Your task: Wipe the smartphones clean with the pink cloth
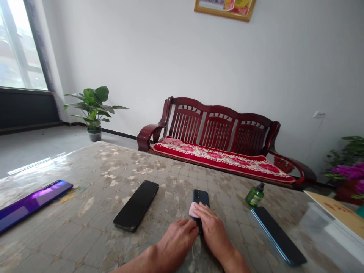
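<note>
Big patterned table (85, 220) fills the foreground; dark red wooden bench (218, 132) behind it against the wall, red floral cover (222, 156) along its seat. Leafy potted plant (93, 110) on the floor, left of the bench. Both hands at the near middle of the table: right hand (212, 224) fingers together, closed down over the cloth and pinning it to the phone back; left hand (178, 239) fingers curled in against the phone's near left edge, can't tell if it actually grips. Purple-blue phone (31, 204) far left, black phone (137, 206) left of the hands, another dark phone (277, 234) with blue edge on the right. Handled dark blue phone (202, 196) lies flat under the hands, camera side up, far end showing. Green bottle (255, 195) upright just beyond the right-hand phone. Smallest: pink cloth (193, 209), sticking out left of the right fingertips.
</note>
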### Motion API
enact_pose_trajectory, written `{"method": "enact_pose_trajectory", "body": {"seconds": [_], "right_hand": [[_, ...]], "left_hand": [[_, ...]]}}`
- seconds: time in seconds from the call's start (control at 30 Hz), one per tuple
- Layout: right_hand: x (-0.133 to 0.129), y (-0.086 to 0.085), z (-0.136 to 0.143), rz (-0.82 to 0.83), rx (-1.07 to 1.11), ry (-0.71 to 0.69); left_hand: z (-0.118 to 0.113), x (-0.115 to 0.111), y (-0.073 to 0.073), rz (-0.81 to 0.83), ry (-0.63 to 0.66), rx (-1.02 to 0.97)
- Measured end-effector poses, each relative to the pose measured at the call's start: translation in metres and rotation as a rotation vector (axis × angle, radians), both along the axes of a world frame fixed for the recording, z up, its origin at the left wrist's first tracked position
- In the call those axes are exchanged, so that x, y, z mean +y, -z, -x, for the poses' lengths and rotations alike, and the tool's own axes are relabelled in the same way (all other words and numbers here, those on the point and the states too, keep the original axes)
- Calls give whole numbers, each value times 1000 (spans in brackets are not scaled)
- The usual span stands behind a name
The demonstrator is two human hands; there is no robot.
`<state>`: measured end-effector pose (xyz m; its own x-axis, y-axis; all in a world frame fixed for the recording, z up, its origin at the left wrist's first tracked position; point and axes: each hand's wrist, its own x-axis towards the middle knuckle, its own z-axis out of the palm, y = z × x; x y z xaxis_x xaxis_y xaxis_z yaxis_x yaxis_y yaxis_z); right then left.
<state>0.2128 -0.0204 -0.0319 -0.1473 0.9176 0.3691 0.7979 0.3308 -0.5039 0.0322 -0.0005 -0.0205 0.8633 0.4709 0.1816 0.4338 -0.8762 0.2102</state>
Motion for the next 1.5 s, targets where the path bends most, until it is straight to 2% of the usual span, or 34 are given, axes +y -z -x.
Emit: {"method": "enact_pose_trajectory", "body": {"seconds": [0.1,0.33,0.57,1.1,1.37,1.5], "right_hand": [[-2,0,0,1,-1,-31],[-1,-1,2,-13,0,14],[-2,0,-1,15,-29,-16],[-4,-6,9,5,-28,99],[-9,-4,4,26,-25,-11],[-4,-4,1,-7,-47,83]], "left_hand": [[0,0,-1,17,-3,-15],[0,-2,-5,47,-22,-54],[0,0,-2,50,-16,-85],[-1,0,-4,67,-22,-70],[-1,0,0,62,-26,-84],[-1,-2,-3,34,-24,-30]]}}
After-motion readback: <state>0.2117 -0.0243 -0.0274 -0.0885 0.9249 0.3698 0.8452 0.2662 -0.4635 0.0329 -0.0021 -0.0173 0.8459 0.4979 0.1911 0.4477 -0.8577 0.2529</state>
